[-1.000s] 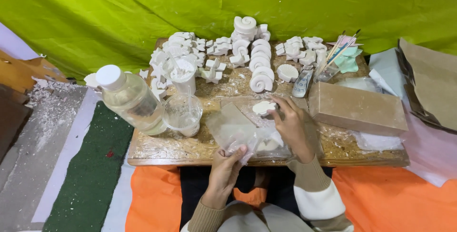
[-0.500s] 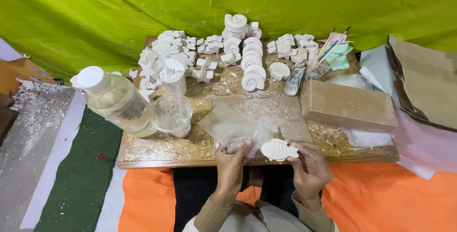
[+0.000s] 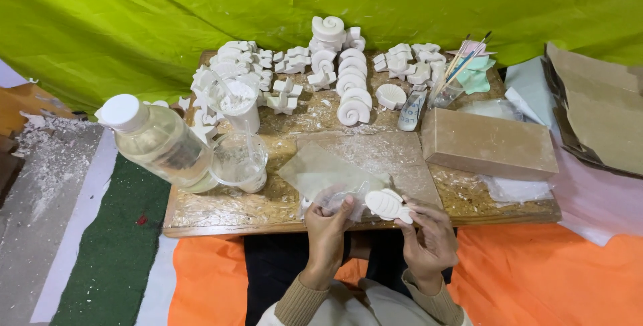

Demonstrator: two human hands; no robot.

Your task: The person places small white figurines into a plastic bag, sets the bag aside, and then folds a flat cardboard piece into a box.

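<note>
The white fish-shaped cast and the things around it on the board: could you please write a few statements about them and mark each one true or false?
1. The right hand holds the white fish-shaped cast at the near edge of the wooden board. True.
2. The left hand is resting on the clear bottle. False: it grips a clear plastic sheet; the bottle stands apart at the board's left.
3. The brown block lies on the board's right side. True.
4. The white shell-shaped casts are stacked on the orange cloth. False: they sit along the board's far side.
</note>
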